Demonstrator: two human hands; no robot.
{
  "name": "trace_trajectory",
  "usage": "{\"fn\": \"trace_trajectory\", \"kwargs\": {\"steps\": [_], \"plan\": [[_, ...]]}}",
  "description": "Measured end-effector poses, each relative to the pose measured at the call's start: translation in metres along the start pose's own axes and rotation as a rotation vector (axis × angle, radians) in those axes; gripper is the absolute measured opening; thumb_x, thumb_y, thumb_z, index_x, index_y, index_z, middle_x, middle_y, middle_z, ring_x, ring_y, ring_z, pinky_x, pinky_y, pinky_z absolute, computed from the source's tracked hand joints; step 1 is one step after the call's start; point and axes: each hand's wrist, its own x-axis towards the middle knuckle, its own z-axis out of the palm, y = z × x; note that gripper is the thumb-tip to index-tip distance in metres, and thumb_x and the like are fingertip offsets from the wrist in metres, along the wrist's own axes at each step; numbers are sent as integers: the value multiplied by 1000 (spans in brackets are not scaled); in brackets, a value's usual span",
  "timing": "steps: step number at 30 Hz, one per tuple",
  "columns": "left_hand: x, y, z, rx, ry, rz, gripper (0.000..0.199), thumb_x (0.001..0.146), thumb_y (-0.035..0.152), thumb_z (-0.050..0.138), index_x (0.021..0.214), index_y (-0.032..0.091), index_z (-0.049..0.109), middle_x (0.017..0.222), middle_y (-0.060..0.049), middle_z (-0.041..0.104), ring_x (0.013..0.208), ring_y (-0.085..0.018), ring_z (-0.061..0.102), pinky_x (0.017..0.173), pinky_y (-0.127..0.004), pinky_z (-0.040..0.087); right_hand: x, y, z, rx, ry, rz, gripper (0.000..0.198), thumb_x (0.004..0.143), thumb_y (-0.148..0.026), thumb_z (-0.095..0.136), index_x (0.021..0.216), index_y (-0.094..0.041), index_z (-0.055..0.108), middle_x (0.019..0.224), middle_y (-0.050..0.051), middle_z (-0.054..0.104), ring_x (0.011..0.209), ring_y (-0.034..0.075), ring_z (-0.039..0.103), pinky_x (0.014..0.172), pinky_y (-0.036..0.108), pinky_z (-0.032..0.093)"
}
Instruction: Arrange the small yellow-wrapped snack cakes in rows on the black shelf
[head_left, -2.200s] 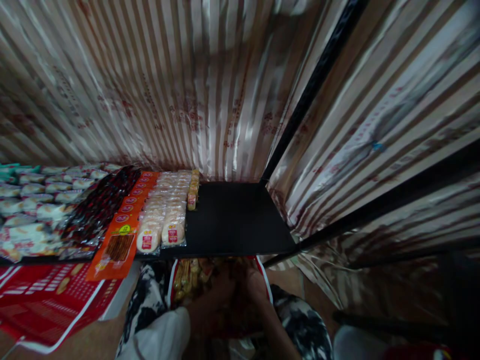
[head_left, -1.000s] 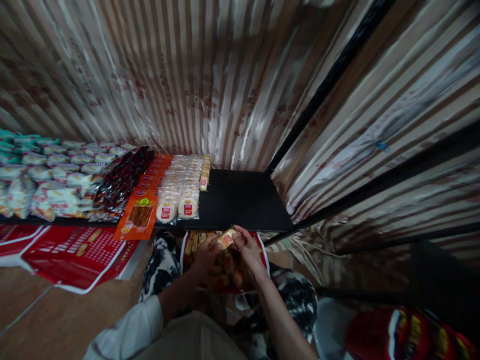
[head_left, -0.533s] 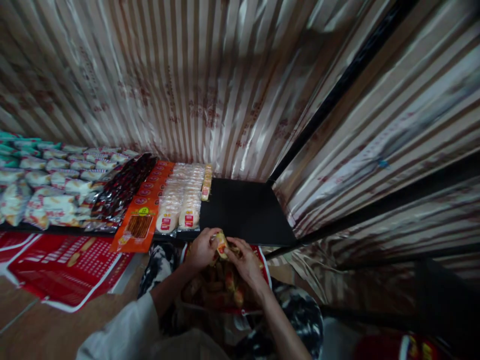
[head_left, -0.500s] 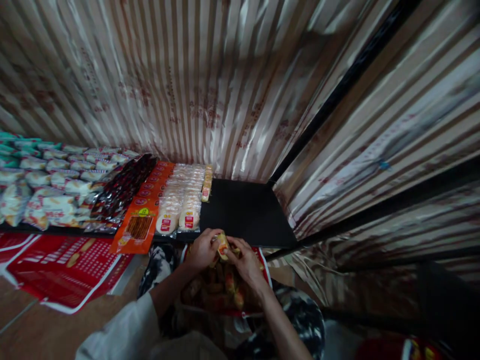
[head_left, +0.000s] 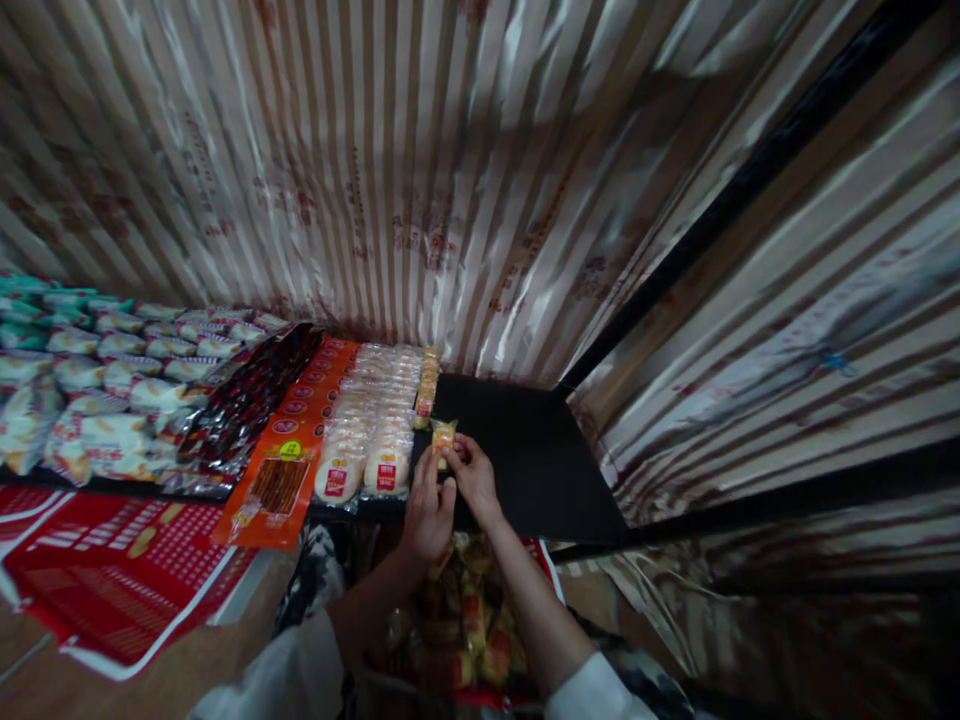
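Between the fingers of both hands is a small yellow wrapped snack (head_left: 443, 437), held over the front part of a black shelf (head_left: 517, 430). My left hand (head_left: 429, 508) grips it from the left and below, and my right hand (head_left: 475, 482) pinches it from the right. Just beyond it, a short row of the same yellow snacks (head_left: 426, 388) runs back along the shelf. Below my forearms sits a red bag (head_left: 553, 570) with a white edge, filled with more yellow wrapped snacks (head_left: 474, 615).
Left of the yellow row lie clear-wrapped round crackers (head_left: 387, 465), an orange snack packet (head_left: 277, 455), dark packets (head_left: 247, 400) and white packets (head_left: 116, 440). A red printed bag (head_left: 142, 570) hangs below the shelf. Black metal bars (head_left: 720, 230) and striped sheeting (head_left: 420, 180) enclose the shelf.
Both hands have moved forward and up from above the bag to over the shelf, carrying the yellow snack. The bag's contents show more fully now. The view has shifted slightly.
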Motion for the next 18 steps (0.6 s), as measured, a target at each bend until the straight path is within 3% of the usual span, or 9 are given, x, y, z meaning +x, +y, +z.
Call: {"fn": "trace_trajectory", "kwargs": {"steps": [5,9,18], "plan": [[22,-6,12,-113,-62,-171,56,87,27,37,140,12,26,151,-10,20,139,-17,14,115,-32,10,29,1,28,-29,13,28,34,69,-38,57,97,-20,61,77,1,63,65,14,56,65,27,49],[39,-14,15,-140,-44,-244,57,89,26,34,141,7,20,151,-14,14,140,-18,12,115,-35,9,42,6,39,-86,-1,2,31,72,-37,55,99,-23,60,80,0,64,68,14,58,67,27,49],[47,-28,14,-221,-44,-226,55,91,26,31,142,9,19,152,-10,12,139,-21,9,115,-39,10,48,13,49,-169,-1,-29,33,74,-35,53,103,-21,61,93,4,63,76,16,59,75,29,49]]}}
